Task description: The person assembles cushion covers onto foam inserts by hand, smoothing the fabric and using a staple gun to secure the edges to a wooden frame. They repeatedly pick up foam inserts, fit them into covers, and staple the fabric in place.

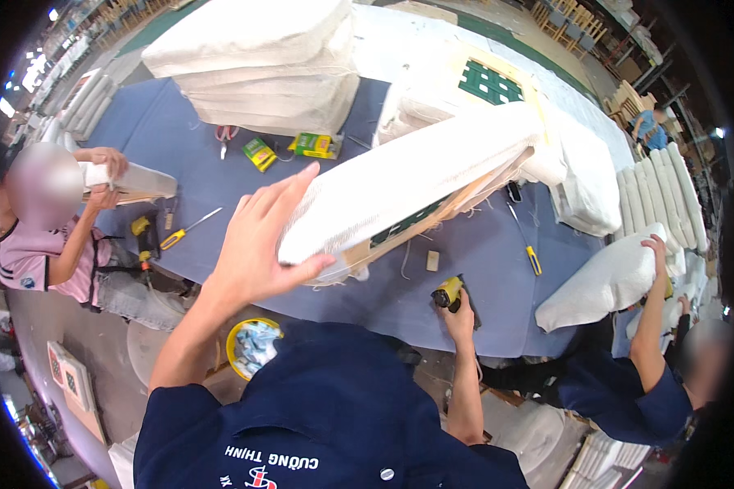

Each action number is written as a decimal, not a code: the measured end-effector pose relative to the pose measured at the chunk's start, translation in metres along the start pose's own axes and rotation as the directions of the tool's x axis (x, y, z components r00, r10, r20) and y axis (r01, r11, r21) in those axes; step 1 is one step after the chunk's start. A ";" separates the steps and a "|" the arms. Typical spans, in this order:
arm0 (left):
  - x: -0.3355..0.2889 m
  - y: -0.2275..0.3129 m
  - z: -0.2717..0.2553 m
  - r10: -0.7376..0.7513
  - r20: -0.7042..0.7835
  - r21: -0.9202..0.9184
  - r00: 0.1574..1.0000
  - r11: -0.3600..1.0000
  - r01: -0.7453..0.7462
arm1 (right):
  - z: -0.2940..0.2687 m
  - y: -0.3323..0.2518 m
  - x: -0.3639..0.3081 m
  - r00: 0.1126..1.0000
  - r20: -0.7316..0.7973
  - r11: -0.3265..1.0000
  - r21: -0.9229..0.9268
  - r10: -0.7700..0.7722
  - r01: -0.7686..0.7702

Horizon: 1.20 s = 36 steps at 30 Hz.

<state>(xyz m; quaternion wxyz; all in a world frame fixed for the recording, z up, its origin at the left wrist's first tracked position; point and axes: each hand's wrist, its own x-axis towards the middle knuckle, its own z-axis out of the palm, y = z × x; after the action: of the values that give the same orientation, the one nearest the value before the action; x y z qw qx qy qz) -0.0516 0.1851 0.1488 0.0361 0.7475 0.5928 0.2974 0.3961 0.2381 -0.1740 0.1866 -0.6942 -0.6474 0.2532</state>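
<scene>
A long seat cushion (416, 179) covered in white cloth stands tilted on the table in front of me. Its wooden underside, with dark green webbing and frayed cloth edges, faces down and toward me. My left hand (257, 236) grips its near left end, thumb low and fingers spread up along the side. Lower right of the cushion, my right hand (460, 319) is closed around a yellow and black staple gun (448, 292), held apart from the cushion over the table's near edge. A small pale block (432, 260) lies between the gun and the cushion.
On the blue-grey table (302, 285) lie a yellow-handled screwdriver (532, 254), green-yellow boxes (316, 146) and scissors (225, 138). A tall cushion stack (261, 73) stands behind. Co-workers handle cushions at left and right. A yellow bucket (235, 350) sits below the table edge.
</scene>
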 end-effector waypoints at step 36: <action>-0.082 0.022 0.112 -0.112 -0.317 -0.627 0.942 0.770 -0.119 | -0.175 -0.206 0.097 0.797 -0.487 0.813 0.258 -0.357 0.522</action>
<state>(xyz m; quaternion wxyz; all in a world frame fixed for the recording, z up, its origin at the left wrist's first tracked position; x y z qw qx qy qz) 0.0119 0.1379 0.0328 0.1852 0.6297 0.4523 0.6038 0.3374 0.3659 0.0770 0.5054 -0.5086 -0.6766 0.1679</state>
